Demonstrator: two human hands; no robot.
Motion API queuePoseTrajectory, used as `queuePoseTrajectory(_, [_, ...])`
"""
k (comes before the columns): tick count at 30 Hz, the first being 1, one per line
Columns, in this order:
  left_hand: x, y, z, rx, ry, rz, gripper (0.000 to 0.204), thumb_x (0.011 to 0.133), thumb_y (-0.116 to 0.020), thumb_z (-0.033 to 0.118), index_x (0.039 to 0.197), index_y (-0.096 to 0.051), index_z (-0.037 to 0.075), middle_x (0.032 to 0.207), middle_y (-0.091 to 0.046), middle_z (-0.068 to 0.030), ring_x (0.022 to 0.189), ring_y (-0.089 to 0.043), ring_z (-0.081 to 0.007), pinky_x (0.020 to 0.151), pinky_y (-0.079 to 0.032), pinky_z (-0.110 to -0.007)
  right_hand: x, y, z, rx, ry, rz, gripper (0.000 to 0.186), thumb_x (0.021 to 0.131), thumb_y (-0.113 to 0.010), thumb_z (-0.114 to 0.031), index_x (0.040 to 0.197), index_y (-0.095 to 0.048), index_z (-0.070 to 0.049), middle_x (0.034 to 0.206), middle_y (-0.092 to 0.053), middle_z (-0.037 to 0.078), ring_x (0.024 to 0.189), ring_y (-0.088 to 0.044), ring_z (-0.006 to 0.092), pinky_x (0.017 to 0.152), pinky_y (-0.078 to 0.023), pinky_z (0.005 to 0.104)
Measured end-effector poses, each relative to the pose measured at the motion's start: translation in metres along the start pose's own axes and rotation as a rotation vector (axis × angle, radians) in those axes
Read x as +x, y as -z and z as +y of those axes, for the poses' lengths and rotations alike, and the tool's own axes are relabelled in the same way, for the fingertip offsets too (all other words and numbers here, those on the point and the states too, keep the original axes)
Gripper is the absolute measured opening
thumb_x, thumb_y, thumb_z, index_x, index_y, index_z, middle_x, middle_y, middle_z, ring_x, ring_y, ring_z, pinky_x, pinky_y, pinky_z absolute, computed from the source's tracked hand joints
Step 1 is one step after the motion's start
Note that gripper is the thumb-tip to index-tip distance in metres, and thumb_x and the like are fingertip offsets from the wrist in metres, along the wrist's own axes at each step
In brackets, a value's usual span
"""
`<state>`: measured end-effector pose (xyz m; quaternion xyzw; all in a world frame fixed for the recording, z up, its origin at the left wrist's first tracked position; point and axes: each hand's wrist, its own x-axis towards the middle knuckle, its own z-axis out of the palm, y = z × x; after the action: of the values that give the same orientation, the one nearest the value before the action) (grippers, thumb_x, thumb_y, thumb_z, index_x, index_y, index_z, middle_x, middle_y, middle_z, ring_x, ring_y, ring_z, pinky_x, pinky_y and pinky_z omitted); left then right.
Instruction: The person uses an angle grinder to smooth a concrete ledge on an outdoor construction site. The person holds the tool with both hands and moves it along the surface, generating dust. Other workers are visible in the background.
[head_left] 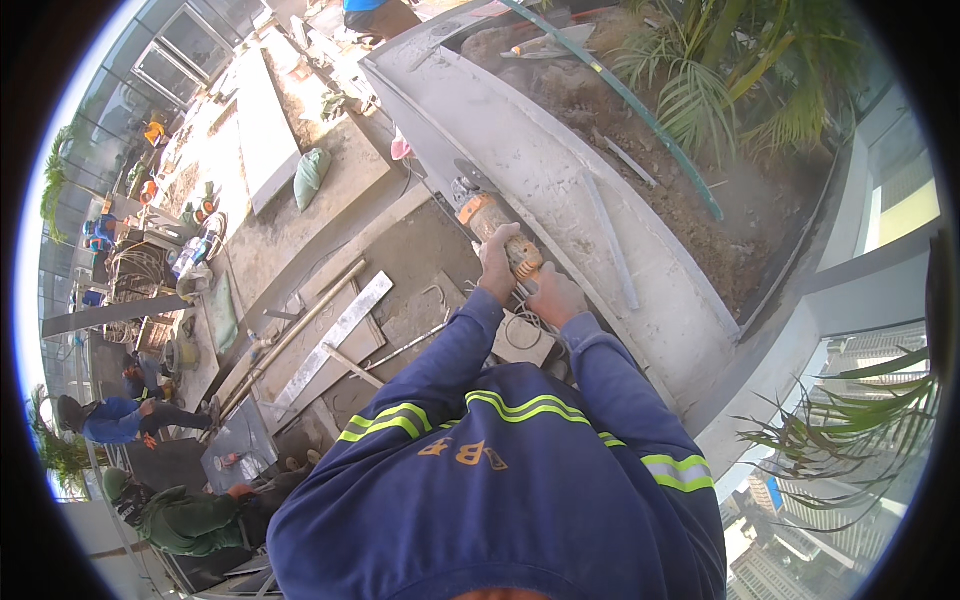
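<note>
Both my hands grip a dusty orange angle grinder point(490, 218) whose disc points away from me. My left hand point(496, 262) wraps round the middle of its body. My right hand point(556, 297) closes on the rear end, near the cable. The disc point(467, 170) is at the edge of the pale concrete planter wall point(560, 190); whether it touches the wall I cannot tell. Below my hands a light-coloured slab piece point(524, 338) lies with a cord looped over it.
A straight metal strip point(612, 240) lies on the wall top. Soil and palm leaves point(690, 100) fill the planter at right. Planks and pipes point(335, 340) cover the floor at left, with a green sack point(312, 178) beyond. Co-workers point(185, 515) sit or crouch at far left.
</note>
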<state>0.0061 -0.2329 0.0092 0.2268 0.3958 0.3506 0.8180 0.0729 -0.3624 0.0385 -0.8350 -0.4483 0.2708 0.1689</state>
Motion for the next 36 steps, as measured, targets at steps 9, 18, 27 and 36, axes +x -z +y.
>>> queuePoseTrajectory(9, [-0.018,0.003,-0.007,-0.013,0.013,-0.018,0.027,0.084,-0.073,0.018,0.103,-0.059,0.005,0.084,-0.061,-0.0074,0.068,-0.066,-0.0243,0.061,-0.059,-0.044,-0.023,0.000,0.006,-0.001,0.002,0.011,0.051,0.079,-0.078,-0.031,0.109,-0.051,0.000,0.095,-0.072,0.028,0.093,-0.072,0.0439,0.080,-0.057,0.0528])
queuePoseTrajectory(18, [-0.029,0.000,-0.010,-0.013,0.013,-0.014,0.028,0.085,-0.072,0.019,0.104,-0.061,0.003,0.088,-0.064,-0.0093,0.072,-0.067,-0.0245,0.064,-0.060,-0.043,-0.030,-0.001,0.010,-0.018,0.004,0.021,0.048,0.079,-0.077,-0.029,0.107,-0.050,-0.001,0.094,-0.072,0.027,0.091,-0.072,0.0436,0.077,-0.058,0.0525])
queuePoseTrajectory(27, [-0.010,0.008,-0.007,-0.011,0.030,-0.067,0.026,0.088,-0.068,0.018,0.107,-0.060,0.002,0.087,-0.062,-0.0083,0.073,-0.068,-0.0246,0.064,-0.060,-0.044,-0.016,-0.002,0.006,0.036,0.005,0.016,0.045,0.079,-0.075,-0.026,0.107,-0.051,0.000,0.098,-0.072,0.028,0.094,-0.071,0.0446,0.081,-0.057,0.0531])
queuePoseTrajectory(36, [0.007,0.007,-0.004,0.025,0.029,0.001,0.027,0.084,-0.073,0.018,0.102,-0.057,0.005,0.084,-0.060,-0.0074,0.067,-0.065,-0.0237,0.060,-0.059,-0.042,-0.006,-0.002,0.002,0.027,-0.006,0.015,0.048,0.079,-0.076,-0.027,0.110,-0.050,-0.001,0.100,-0.071,0.029,0.099,-0.071,0.0439,0.084,-0.056,0.0529])
